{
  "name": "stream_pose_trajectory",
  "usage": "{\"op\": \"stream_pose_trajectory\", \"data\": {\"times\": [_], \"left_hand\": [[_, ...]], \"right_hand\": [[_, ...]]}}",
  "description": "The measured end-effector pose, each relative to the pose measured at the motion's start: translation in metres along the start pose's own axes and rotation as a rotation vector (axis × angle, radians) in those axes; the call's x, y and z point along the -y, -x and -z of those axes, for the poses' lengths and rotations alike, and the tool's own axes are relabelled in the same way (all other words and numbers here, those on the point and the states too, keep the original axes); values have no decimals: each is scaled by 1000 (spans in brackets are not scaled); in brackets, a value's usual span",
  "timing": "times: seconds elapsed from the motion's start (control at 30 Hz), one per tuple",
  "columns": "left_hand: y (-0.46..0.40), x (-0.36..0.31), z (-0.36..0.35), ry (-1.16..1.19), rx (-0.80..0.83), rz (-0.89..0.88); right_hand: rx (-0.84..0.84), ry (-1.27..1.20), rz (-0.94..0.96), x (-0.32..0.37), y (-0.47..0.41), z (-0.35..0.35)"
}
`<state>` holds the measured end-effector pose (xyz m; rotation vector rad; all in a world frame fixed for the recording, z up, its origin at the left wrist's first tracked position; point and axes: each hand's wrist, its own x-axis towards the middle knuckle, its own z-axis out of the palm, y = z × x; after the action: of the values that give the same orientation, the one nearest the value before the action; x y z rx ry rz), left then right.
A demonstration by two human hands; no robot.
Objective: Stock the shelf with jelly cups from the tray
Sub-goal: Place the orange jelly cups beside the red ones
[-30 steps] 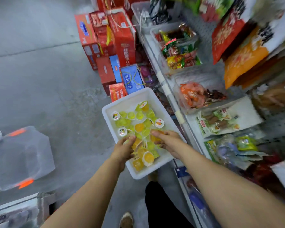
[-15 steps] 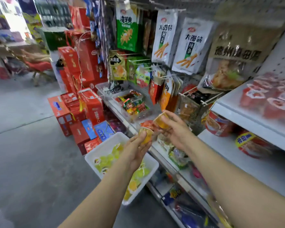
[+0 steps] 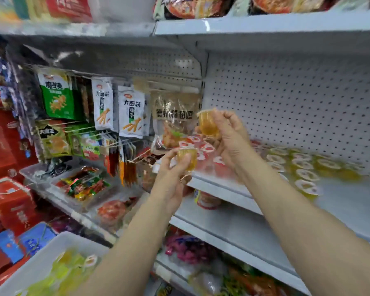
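Tray [image 3: 41, 261] of yellow jelly cups sits lowest, nearest. Left hand [image 3: 171, 178] pinches one orange jelly cup [image 3: 187, 158]; right hand [image 3: 231, 133] grips another cup [image 3: 207, 123], raised before white shelf [image 3: 340, 201] holding rows of yellow cups [image 3: 303, 167], pegboard [image 3: 297, 99] behind.

Both my arms raised and extended; left hand [image 3: 171, 178] pinches an orange jelly cup [image 3: 187, 158], right hand [image 3: 231, 135] higher, fingers curled round another orange cup [image 3: 207, 123]

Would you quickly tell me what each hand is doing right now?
Left hand: holding an orange jelly cup.
Right hand: holding another orange jelly cup, raised higher.
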<state>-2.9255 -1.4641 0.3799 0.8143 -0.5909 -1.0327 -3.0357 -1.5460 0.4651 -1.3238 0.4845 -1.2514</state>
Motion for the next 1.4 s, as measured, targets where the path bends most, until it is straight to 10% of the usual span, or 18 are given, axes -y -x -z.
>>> {"op": "stream_pose_trajectory", "data": {"times": [0.63,1.4], "left_hand": [[26,114,-257,-134,342,-2],[20,134,-308,-231,321,101]], "right_hand": [[-500,664,69,74,35,336],[-284,1088,-94,20,22,388]]}}
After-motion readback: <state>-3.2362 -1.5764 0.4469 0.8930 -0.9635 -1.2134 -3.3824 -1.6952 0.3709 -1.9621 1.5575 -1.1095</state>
